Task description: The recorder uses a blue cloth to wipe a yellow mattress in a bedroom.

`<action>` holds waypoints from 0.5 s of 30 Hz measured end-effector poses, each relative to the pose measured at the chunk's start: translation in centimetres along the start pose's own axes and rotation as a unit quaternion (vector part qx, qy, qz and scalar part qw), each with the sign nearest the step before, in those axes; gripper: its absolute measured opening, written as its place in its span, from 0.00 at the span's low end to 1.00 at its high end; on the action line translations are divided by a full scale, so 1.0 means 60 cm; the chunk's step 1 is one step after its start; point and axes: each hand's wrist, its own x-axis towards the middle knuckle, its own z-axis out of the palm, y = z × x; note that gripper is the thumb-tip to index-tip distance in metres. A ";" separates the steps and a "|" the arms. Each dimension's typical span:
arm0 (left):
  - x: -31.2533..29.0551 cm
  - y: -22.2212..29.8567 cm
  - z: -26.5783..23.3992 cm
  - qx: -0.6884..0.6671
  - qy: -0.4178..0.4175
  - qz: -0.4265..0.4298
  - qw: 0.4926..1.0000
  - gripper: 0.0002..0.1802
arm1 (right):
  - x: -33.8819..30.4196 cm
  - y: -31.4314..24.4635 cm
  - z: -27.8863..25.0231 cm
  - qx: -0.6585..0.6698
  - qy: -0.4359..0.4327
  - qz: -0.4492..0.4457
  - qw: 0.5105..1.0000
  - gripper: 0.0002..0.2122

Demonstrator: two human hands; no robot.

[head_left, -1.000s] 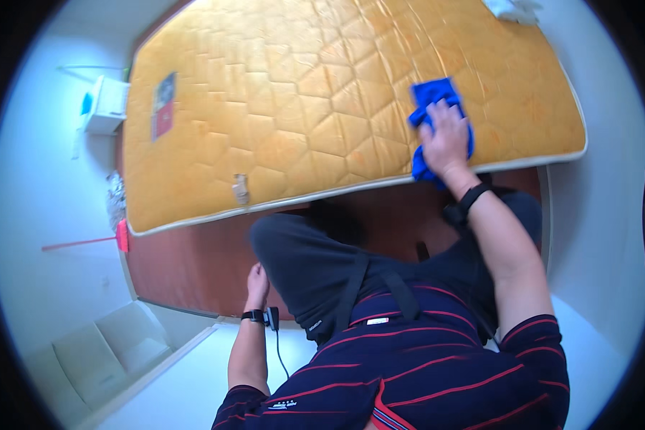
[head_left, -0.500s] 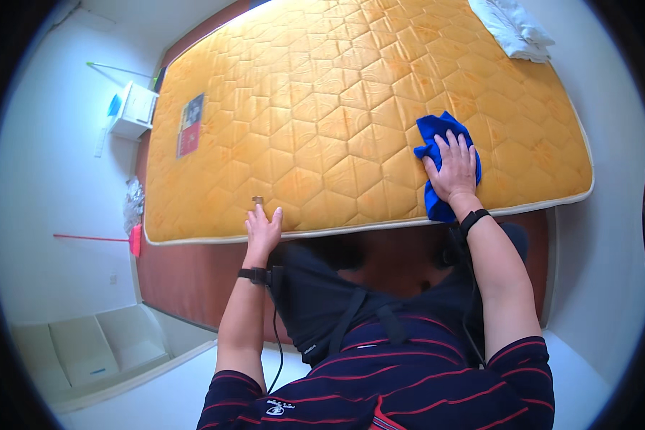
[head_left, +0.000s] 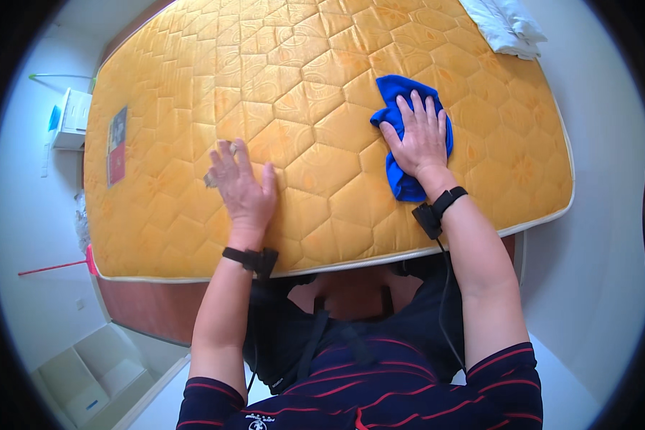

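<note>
My right hand [head_left: 421,143] lies flat on a crumpled blue cloth [head_left: 401,183], fingers spread, pressing it against the top of a yellow quilted mattress [head_left: 322,158]. Further left, my left hand [head_left: 245,188] reaches over the mattress with its fingers apart and holds nothing that I can see. Small brownish spots show beside and between its fingers; I cannot tell what they are. Both wrists wear black straps with a small dark box and a cable. Most of the cloth's right part is hidden under my right hand.
A folded white textile [head_left: 505,29] lies at the mattress's far right. A label [head_left: 117,147] sits on its left side. Along the left wall are a white cabinet [head_left: 72,118], a red-handled tool [head_left: 54,268] and open white shelves [head_left: 86,376]. A wall stands close at right.
Both hands have moved farther over the mattress, and the blue cloth has shifted away from the near edge under my right hand. My view has moved forward and right.
</note>
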 end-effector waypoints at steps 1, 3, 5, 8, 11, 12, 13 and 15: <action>-0.005 0.005 0.001 -0.002 -0.003 -0.002 1.000 0.43 | 0.023 0.002 0.005 -0.002 -0.004 0.000 1.000 0.37; -0.011 0.013 0.006 -0.058 -0.099 0.107 0.988 0.36 | 0.077 0.009 0.020 0.010 -0.014 -0.020 1.000 0.37; -0.002 0.020 0.003 -0.086 -0.066 0.069 0.992 0.32 | 0.134 0.015 0.034 -0.002 -0.028 -0.027 0.999 0.38; 0.002 0.019 0.006 -0.096 -0.081 0.062 0.990 0.32 | 0.221 0.025 0.046 -0.023 -0.024 -0.023 0.999 0.39; -0.002 0.022 0.016 -0.109 -0.072 0.071 0.989 0.33 | 0.292 0.030 0.064 -0.046 -0.018 -0.006 0.999 0.39; -0.002 0.024 0.020 -0.109 -0.067 0.080 0.989 0.33 | 0.306 0.035 0.062 -0.042 -0.018 0.004 0.999 0.38; -0.005 0.022 0.022 -0.107 -0.065 0.075 0.989 0.33 | 0.312 0.030 0.067 -0.041 -0.018 -0.002 0.999 0.38; -0.005 0.023 0.022 -0.099 -0.068 0.069 0.990 0.33 | 0.318 0.025 0.065 -0.047 -0.005 -0.012 0.999 0.37</action>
